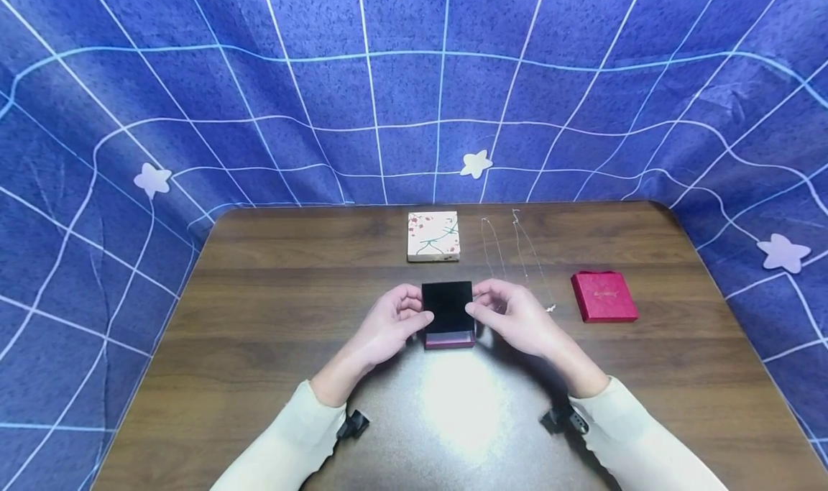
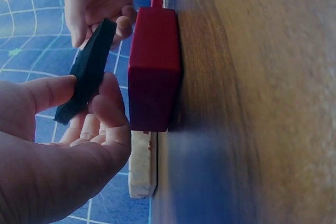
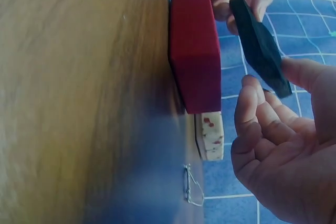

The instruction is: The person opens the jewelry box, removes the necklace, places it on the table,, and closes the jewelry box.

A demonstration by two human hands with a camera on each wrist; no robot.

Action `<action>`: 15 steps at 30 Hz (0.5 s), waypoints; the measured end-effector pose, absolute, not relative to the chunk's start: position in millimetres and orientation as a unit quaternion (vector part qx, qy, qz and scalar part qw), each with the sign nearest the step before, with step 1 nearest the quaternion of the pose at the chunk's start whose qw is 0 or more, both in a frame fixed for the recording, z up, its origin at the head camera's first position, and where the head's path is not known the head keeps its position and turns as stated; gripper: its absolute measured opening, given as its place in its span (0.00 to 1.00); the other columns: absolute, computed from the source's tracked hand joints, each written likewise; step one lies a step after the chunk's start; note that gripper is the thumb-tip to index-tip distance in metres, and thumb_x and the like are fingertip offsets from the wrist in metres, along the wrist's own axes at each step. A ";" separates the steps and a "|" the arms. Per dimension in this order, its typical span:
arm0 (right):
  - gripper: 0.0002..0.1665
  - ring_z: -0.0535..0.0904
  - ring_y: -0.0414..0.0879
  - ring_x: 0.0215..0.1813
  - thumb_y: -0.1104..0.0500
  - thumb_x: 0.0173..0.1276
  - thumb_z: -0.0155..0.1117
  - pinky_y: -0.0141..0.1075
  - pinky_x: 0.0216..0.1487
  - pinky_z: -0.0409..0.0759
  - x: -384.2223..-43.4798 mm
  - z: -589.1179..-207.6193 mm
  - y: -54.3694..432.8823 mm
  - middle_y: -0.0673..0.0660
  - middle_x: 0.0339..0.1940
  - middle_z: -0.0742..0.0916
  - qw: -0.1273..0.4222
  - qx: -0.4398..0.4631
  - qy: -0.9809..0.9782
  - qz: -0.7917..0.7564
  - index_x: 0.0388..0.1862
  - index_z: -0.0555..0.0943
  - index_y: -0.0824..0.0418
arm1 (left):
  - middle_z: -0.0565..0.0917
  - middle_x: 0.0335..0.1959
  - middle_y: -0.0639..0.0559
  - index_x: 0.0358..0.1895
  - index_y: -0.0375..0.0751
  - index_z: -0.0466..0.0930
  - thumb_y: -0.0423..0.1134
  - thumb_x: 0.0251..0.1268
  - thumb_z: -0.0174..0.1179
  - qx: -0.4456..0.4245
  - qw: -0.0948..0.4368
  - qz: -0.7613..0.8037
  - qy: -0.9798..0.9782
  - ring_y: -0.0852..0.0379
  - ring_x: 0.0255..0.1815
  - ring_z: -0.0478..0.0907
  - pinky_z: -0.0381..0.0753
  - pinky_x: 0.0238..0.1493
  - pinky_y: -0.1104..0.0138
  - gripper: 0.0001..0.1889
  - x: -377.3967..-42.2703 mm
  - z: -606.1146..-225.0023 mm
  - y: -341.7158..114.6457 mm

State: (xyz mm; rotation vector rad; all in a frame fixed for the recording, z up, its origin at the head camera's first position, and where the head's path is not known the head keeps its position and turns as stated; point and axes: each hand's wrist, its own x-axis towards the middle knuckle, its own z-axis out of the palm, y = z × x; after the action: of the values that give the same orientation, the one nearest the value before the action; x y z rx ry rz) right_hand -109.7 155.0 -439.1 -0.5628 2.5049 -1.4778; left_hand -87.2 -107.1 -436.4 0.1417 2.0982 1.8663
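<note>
Both hands hold a black foam pad [image 1: 448,305], the flat square kind that lines a jewellery box. My left hand [image 1: 392,322] pinches its left edge, thumb on top and fingers beneath. At the opposite edge, my right hand [image 1: 517,317] has its thumb on the pad and curled fingers under it. In both wrist views the pad is tilted and raised over a red box [image 2: 154,69] standing on the table. From the head view the pad covers most of this box, leaving only its near side [image 1: 450,341] showing.
A white box with a floral print [image 1: 433,235] lies behind the hands. To its right, two thin necklaces [image 1: 493,243] [image 1: 527,250] are laid out lengthwise. The red box lid [image 1: 604,296] rests farther right. A blue curtain [image 1: 414,117] surrounds the wooden table [image 1: 278,297].
</note>
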 end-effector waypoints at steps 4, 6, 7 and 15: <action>0.18 0.86 0.49 0.34 0.57 0.75 0.71 0.38 0.39 0.83 -108.4 -439.3 151.6 0.53 0.37 0.91 0.093 -0.178 0.840 -0.505 0.56 0.84 0.68 | 0.82 0.44 0.43 0.59 0.23 0.71 0.28 0.71 0.65 0.049 0.164 0.656 0.735 0.43 0.44 0.82 0.81 0.35 0.67 0.20 -88.0 -437.3 -107.4; 0.18 0.86 0.55 0.32 0.57 0.75 0.70 0.37 0.34 0.81 -107.8 -440.2 150.7 0.57 0.36 0.91 0.099 -0.172 0.834 -0.514 0.55 0.83 0.69 | 0.82 0.44 0.43 0.60 0.23 0.71 0.28 0.71 0.65 0.049 0.165 0.656 0.735 0.43 0.44 0.82 0.81 0.35 0.66 0.20 -88.3 -437.7 -107.6; 0.17 0.86 0.58 0.30 0.57 0.75 0.70 0.36 0.32 0.81 -107.6 -440.8 150.3 0.59 0.36 0.91 0.103 -0.169 0.831 -0.519 0.55 0.83 0.68 | 0.82 0.44 0.43 0.60 0.23 0.71 0.28 0.71 0.65 0.049 0.165 0.656 0.735 0.43 0.44 0.82 0.82 0.36 0.66 0.20 -88.4 -437.9 -107.7; 0.12 0.83 0.58 0.27 0.58 0.75 0.70 0.35 0.27 0.75 -105.7 -443.6 149.7 0.61 0.33 0.90 0.107 -0.151 0.828 -0.530 0.51 0.83 0.64 | 0.84 0.45 0.41 0.61 0.22 0.71 0.27 0.70 0.65 0.049 0.164 0.657 0.734 0.44 0.43 0.83 0.82 0.36 0.67 0.21 -89.4 -439.9 -106.9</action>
State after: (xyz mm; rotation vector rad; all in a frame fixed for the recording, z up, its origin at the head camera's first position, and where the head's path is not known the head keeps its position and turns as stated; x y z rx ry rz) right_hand -105.7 149.7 -443.6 -0.4437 2.4374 -1.5605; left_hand -89.4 -106.9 -439.9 0.1388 2.0910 1.8737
